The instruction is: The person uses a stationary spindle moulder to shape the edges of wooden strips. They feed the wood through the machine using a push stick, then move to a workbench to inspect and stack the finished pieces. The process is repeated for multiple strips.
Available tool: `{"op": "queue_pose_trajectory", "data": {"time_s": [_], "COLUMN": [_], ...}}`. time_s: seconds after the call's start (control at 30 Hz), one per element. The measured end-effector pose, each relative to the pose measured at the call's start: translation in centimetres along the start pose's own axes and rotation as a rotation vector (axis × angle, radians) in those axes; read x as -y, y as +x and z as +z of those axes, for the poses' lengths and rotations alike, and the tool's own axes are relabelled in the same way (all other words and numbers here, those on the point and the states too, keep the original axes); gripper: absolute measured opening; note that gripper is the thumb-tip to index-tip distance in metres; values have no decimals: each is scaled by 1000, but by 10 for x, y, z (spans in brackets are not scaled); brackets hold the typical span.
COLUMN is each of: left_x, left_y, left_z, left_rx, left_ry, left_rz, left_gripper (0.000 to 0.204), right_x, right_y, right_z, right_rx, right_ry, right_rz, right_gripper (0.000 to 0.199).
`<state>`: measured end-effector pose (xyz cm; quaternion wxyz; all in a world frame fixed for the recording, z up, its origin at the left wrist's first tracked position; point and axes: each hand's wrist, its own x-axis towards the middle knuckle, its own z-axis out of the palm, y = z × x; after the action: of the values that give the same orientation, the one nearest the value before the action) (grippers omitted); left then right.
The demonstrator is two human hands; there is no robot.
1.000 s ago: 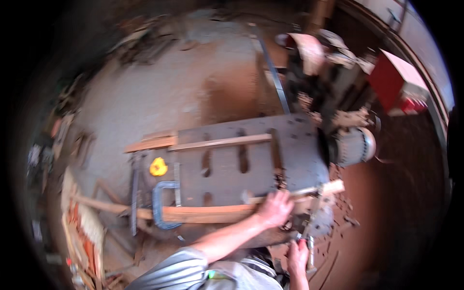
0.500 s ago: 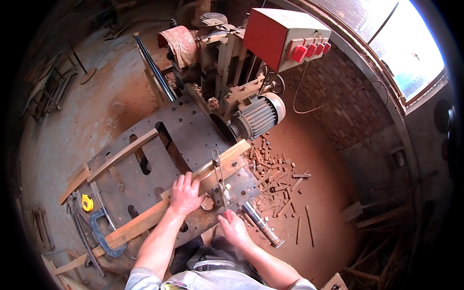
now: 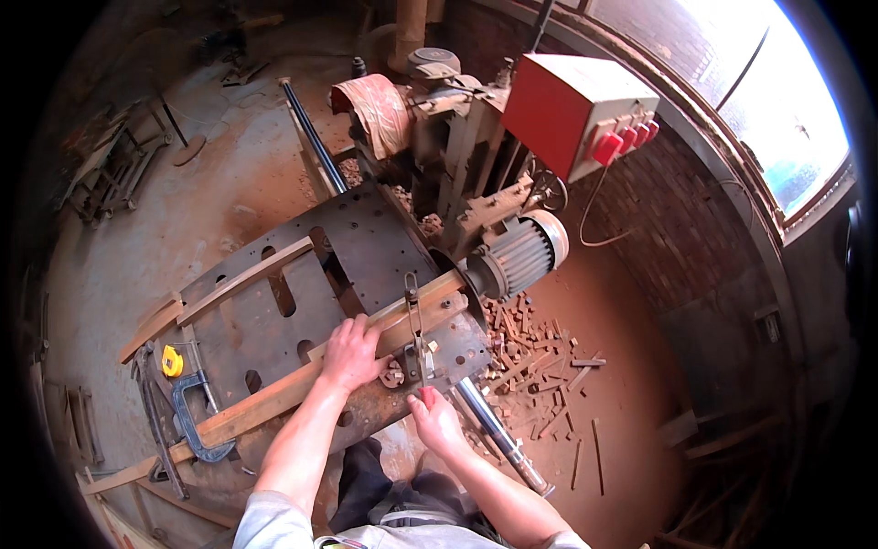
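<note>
My left hand (image 3: 351,355) grips a wooden strip (image 3: 391,316), its fingers over the strip's upper edge. A wooden fence board (image 3: 265,400) runs beneath, across the dark metal machine table (image 3: 361,261). In my right hand (image 3: 438,423), closed, is the red grip of a metal lever clamp (image 3: 417,316), whose looped bar reaches over the strip. The far right end of the strip meets a dark round disc (image 3: 475,306) beside a grey motor (image 3: 526,253). A wood offcut (image 3: 393,373) lies between my hands.
A blue C-clamp (image 3: 190,418) and yellow tape measure (image 3: 172,360) are at the table's left. Polished steel bars (image 3: 498,435) stick out on the near right. Many wood offcuts (image 3: 535,375) litter the floor. A red switch box (image 3: 581,114) stands at the back right.
The metal table, with strip and clamp, has slid away from me along the steel bars, bringing the strip's end to the disc. Both hands keep their hold, and the view has shifted.
</note>
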<state>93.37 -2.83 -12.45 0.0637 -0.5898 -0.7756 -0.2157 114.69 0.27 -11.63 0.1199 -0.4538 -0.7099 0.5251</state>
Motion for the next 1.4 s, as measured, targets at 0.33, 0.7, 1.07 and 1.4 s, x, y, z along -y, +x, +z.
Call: {"op": "queue_pose_trajectory", "data": {"time_s": [0.33,0.7,1.07,1.4], "left_x": [-14,-4,25,57], "left_y": [-8,-8,3,7], "left_z": [17,42,17,-4], "left_rx": [-47,-119,-118,-61], "left_ry": [81,129,139,132], "left_rz": [22,48,-94,-153], "left_gripper": [65,68,70,70], "right_x": [-41,-54,-2,38], "right_y": [9,22,45,54], "right_z": [1,0,-1,18], "right_rx": [-17,69,88,96], "right_ry": [47,170,14,-23], "right_rz": [-66,11,-26,22], "right_gripper": [52,35,34,44]}}
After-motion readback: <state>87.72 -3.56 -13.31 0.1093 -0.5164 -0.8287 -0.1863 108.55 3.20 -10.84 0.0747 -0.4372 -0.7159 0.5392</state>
